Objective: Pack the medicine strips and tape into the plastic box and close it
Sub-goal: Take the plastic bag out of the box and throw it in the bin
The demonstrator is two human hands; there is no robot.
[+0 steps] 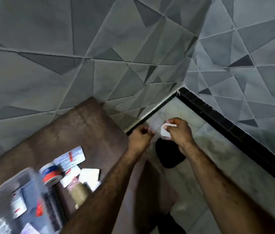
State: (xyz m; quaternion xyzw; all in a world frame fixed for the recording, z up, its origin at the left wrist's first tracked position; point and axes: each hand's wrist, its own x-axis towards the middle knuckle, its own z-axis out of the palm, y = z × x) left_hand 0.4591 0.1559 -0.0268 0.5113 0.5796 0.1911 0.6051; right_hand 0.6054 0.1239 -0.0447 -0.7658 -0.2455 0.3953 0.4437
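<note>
Plastic box [15, 200]: clear, lid off, at the lower left on the brown table [86, 125]; a few medicine strips [17, 206] already lie inside it, blurred.
Tape roll [51, 174]: blue, white and red, just beside the box's far corner, on the table.
Loose strips [71, 157]: scattered beyond and beside the roll, some overlapping; a brownish roll [79, 191] sits among them.
Left hand [140, 137]: curled into a loose fist past the table's far edge, over the pale floor; whether it pinches anything I cannot tell.
Right hand [179, 130]: fingers closed on a small white piece [164, 131], held just beside the left hand.
Hands versus items: both are well apart from the box, tape and strips, which all lie down to their left.
Dark shape [168, 154]: on the floor beneath the hands.
</note>
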